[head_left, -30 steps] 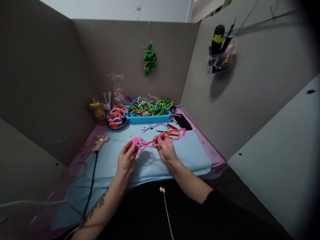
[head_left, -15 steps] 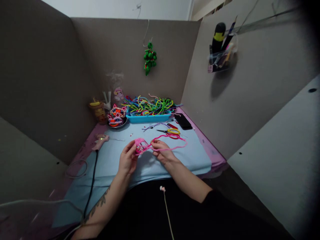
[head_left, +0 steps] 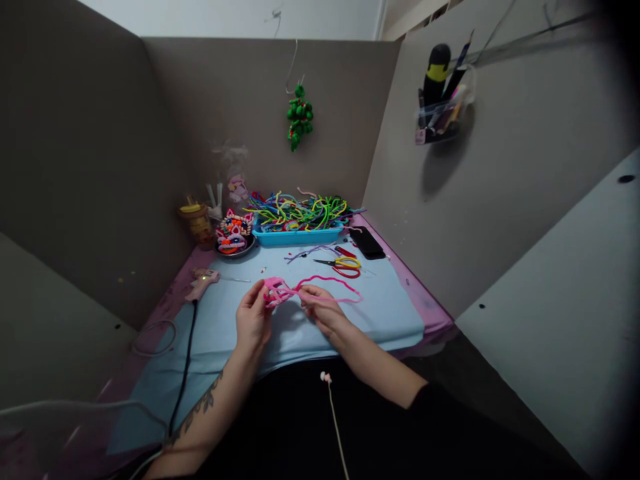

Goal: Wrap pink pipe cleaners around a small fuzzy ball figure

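Note:
My left hand [head_left: 253, 319] is closed on the left edge of a small pink openwork piece [head_left: 277, 292], which looks woven from fuzzy pipe cleaners. Two long pink strands [head_left: 334, 279] run from it to the right and meet in a narrow loop, one darker than the other. Close to the piece, my right hand [head_left: 323, 308] pinches a pink strand between thumb and fingers. Both hands are just above the pale blue cloth [head_left: 380, 313]. Beyond the right hand lie scissors [head_left: 345, 267] with yellow and red handles.
A blue tray [head_left: 300, 237] heaped with coloured pipe cleaners stands at the back. Beside it is a bowl [head_left: 237, 252] of finished pieces. A pink glue gun [head_left: 203, 283] with a black cord lies left. A black phone [head_left: 368, 243] lies right. Partition walls enclose the table.
The pink piece and my left hand have shifted slightly left. The loop of strands has become narrower and its tip has dropped and drawn in toward the right hand.

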The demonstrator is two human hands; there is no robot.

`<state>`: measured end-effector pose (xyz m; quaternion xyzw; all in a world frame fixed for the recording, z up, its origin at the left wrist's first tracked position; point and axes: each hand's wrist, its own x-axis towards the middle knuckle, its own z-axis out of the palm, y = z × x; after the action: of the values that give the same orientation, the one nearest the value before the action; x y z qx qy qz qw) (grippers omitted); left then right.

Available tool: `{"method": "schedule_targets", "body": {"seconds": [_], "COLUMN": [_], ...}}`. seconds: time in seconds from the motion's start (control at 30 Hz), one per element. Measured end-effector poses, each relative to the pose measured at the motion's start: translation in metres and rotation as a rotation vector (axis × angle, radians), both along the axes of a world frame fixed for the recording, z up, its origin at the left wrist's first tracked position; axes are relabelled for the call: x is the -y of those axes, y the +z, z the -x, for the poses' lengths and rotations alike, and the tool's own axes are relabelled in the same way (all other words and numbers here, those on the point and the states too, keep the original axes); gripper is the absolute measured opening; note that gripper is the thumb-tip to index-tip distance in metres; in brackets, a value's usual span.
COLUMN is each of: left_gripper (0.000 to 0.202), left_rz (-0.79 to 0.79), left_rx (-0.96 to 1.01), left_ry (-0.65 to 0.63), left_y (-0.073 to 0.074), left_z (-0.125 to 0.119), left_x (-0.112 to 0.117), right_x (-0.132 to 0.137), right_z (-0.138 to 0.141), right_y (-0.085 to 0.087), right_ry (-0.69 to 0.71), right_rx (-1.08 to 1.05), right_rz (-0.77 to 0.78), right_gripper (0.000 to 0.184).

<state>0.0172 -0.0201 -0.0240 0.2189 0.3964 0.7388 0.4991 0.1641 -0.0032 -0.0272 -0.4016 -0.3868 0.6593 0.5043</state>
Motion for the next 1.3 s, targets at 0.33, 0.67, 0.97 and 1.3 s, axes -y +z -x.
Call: {"method": "schedule_targets", "body": {"seconds": [0.33, 0.67, 0.97, 1.3], "left_gripper": [0.036, 0.041, 0.049, 0.052], "left_rz": [-0.060, -0.086, 0.019, 0.010], "left_rx": [-0.512, -0.605, -0.391, -0.340], "left_ry": [0.230, 0.236, 0.229, 0.270], "left_y": [-0.006, -0.025, -0.016, -0.011], "left_z": [-0.001, 0.003, 0.004, 0.011], "left_x": [0.008, 0.003, 0.000, -0.004], "right_x": [0.034, 0.023, 0.052, 0.032], "right_z": [0.017, 0.034, 0.031, -0.001], "right_y": [0.018, 0.009, 0.030, 0.031], "right_ry": [-0.012, -0.027, 0.722, 0.366], "right_rx": [0.680, 0.752, 0.256, 0.366], "right_rz": [-0.762, -1.149, -1.514, -0.918], "right_gripper": [0.029, 0.016, 0.015, 0.033]}}
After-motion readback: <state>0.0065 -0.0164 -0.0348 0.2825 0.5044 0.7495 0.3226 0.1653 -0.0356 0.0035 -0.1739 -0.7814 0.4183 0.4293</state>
